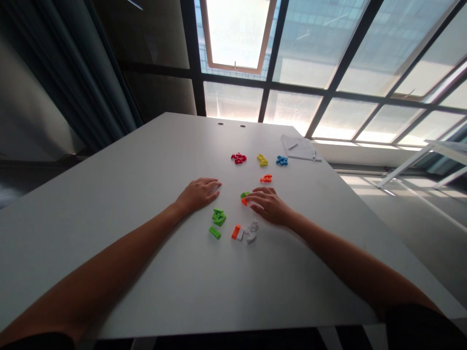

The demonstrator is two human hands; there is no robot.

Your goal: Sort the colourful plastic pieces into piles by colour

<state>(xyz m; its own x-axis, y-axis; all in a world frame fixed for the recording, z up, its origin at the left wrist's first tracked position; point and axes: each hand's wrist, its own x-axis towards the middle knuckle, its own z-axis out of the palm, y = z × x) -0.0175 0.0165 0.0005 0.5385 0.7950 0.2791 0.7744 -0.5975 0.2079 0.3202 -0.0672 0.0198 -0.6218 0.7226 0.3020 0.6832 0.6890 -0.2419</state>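
Observation:
My left hand (200, 194) rests on the white table (153, 287) with its fingers stretched out and nothing in them. My right hand (269, 205) reaches in from the right, fingers extended and thumb apart. Its fingertips are at a small green plastic piece (244, 194) and an orange piece (244, 201), partly covering them; I cannot tell how firmly they touch. Closer to me lie a pile of green pieces (219, 217), a single green block (215, 233), an orange block (236, 232) beside a white block (240, 234), and several white pieces (251, 236).
Beyond my hands are small piles of red pieces (238, 158), yellow pieces (262, 160), blue pieces (282, 161) and orange pieces (266, 179). Paper sheets (297, 145) with pens lie at the right edge. Windows stand behind the table, a dark curtain (73, 68) to the left.

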